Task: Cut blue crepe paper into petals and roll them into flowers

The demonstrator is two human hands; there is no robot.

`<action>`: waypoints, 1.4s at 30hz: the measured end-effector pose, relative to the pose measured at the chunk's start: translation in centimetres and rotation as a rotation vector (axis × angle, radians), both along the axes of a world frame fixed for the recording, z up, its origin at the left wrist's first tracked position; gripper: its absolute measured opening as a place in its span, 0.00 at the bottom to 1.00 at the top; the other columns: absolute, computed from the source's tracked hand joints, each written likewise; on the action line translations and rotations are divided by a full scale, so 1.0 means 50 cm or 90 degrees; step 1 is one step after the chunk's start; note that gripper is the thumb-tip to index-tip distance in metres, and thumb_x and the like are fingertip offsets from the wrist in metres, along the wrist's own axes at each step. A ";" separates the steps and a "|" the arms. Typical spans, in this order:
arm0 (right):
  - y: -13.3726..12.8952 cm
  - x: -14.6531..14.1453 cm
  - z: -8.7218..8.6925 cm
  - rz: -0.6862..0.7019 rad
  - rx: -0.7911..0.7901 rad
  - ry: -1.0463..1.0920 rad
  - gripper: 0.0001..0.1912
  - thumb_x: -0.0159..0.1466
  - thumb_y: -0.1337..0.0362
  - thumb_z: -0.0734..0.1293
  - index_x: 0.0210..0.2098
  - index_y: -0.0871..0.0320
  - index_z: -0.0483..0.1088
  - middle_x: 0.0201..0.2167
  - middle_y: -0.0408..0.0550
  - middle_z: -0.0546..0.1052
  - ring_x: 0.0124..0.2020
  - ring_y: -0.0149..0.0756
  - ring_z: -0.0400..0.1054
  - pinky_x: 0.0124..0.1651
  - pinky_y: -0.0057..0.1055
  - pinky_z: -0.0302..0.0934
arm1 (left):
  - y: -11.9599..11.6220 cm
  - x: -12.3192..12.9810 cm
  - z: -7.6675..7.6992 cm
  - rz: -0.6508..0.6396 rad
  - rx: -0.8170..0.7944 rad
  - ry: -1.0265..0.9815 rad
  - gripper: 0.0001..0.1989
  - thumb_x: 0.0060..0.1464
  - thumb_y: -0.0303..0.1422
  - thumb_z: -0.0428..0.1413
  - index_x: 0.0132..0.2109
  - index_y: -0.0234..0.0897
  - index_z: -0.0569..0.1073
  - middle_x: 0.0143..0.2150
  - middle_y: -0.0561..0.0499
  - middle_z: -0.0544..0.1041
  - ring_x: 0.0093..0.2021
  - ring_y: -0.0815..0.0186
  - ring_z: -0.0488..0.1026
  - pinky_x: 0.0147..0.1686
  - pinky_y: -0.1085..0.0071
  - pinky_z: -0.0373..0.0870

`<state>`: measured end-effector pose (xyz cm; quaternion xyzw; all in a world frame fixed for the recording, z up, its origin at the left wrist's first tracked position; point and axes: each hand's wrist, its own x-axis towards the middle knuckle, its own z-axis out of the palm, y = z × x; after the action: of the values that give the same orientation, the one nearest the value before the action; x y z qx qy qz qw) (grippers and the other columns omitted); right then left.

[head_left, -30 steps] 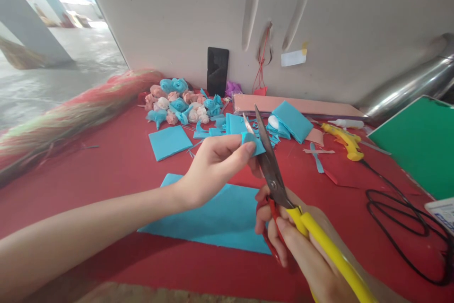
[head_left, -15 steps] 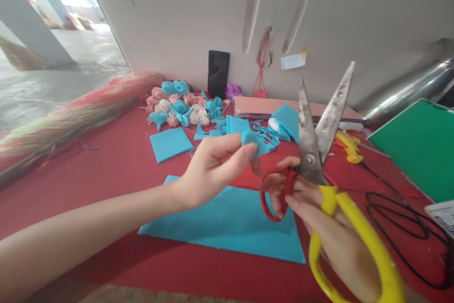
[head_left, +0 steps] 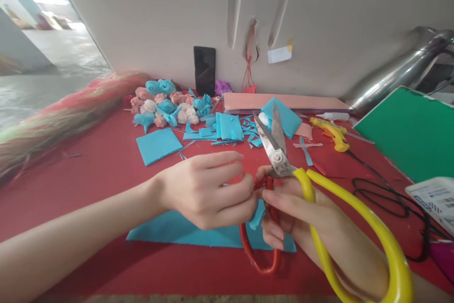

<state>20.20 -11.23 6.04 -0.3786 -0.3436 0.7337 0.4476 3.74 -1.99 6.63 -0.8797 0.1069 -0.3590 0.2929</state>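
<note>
My left hand (head_left: 209,194) is closed, its fingers curled with their tips close to my right fingers. A small piece of blue crepe paper (head_left: 257,214) pokes out below the left fingertips; part of it is hidden between the two hands. My right hand (head_left: 329,227) holds scissors (head_left: 282,166) with one red and one yellow handle. Their blades are slightly spread and point up and away. Under both hands a large blue crepe paper sheet (head_left: 163,229) lies on the red tabletop (head_left: 88,255).
Pink, white and blue paper flowers (head_left: 166,107) are heaped behind. Folded blue paper (head_left: 159,144), scraps (head_left: 250,130), a yellow glue gun (head_left: 331,133) with black cord, a green board (head_left: 407,133) and a phone (head_left: 205,71) surround the hands. A fibre bundle (head_left: 71,109) lies left.
My left hand has turned over and come down to my right hand, bringing the small blue piece below the fingertips. The scissors have tilted left, their blades closer together. The view has shifted right.
</note>
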 end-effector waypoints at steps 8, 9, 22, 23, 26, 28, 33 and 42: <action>-0.004 0.003 -0.007 0.004 0.012 -0.021 0.07 0.59 0.70 0.63 0.37 0.57 0.62 0.22 0.38 0.60 0.19 0.20 0.56 0.23 0.21 0.56 | -0.001 -0.004 0.011 -0.023 0.037 0.046 0.06 0.52 0.29 0.53 0.29 0.38 0.73 0.28 0.56 0.76 0.26 0.68 0.71 0.35 0.69 0.72; -0.003 0.004 -0.009 0.003 0.027 -0.029 0.06 0.59 0.71 0.63 0.37 0.58 0.62 0.22 0.38 0.60 0.19 0.20 0.56 0.23 0.21 0.56 | 0.000 -0.004 0.011 -0.020 0.030 0.052 0.06 0.52 0.29 0.53 0.29 0.38 0.73 0.28 0.56 0.76 0.26 0.68 0.71 0.36 0.68 0.71; -0.001 0.019 -0.002 -0.015 0.221 -0.156 0.12 0.61 0.72 0.60 0.41 0.51 0.55 0.28 0.38 0.64 0.23 0.20 0.60 0.25 0.17 0.59 | 0.003 0.002 0.014 -0.071 -0.998 0.345 0.22 0.53 0.48 0.49 0.31 0.31 0.71 0.26 0.47 0.74 0.26 0.69 0.69 0.27 0.75 0.66; -0.002 0.022 -0.004 -0.010 0.231 -0.174 0.13 0.62 0.70 0.61 0.42 0.50 0.55 0.30 0.38 0.64 0.25 0.21 0.62 0.28 0.17 0.61 | -0.002 0.002 0.017 -0.074 -1.057 0.364 0.21 0.55 0.47 0.47 0.31 0.31 0.71 0.26 0.46 0.75 0.26 0.68 0.70 0.28 0.75 0.66; -0.009 0.025 -0.010 -0.055 0.245 -0.251 0.12 0.61 0.67 0.62 0.43 0.48 0.57 0.33 0.39 0.64 0.32 0.23 0.63 0.34 0.18 0.63 | -0.019 0.005 0.022 -0.026 -1.146 0.401 0.18 0.56 0.42 0.48 0.29 0.31 0.70 0.22 0.47 0.74 0.24 0.69 0.70 0.26 0.75 0.66; -0.014 0.020 -0.012 -0.073 0.269 -0.289 0.12 0.61 0.67 0.62 0.43 0.48 0.58 0.34 0.40 0.64 0.33 0.25 0.63 0.36 0.20 0.64 | -0.027 0.009 0.023 0.017 -1.169 0.401 0.16 0.55 0.39 0.50 0.27 0.32 0.69 0.20 0.50 0.72 0.21 0.71 0.68 0.23 0.77 0.65; -0.013 0.007 -0.012 -0.084 0.349 -0.304 0.13 0.61 0.72 0.59 0.41 0.47 0.57 0.30 0.38 0.62 0.29 0.24 0.61 0.35 0.21 0.64 | -0.032 0.012 0.019 0.016 -1.303 0.395 0.12 0.55 0.37 0.51 0.29 0.32 0.69 0.22 0.54 0.68 0.18 0.75 0.66 0.20 0.81 0.65; -0.008 0.009 -0.007 -0.059 0.360 -0.286 0.13 0.62 0.73 0.58 0.42 0.48 0.56 0.29 0.39 0.62 0.29 0.24 0.60 0.34 0.17 0.65 | -0.031 0.010 0.019 -0.005 -1.393 0.408 0.13 0.54 0.36 0.52 0.26 0.31 0.68 0.20 0.54 0.68 0.17 0.77 0.64 0.20 0.81 0.64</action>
<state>20.64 -11.65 5.69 -0.4070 -0.6049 0.4873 0.4806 4.26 -3.53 7.56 -0.7143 -0.1910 -0.0191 -0.6730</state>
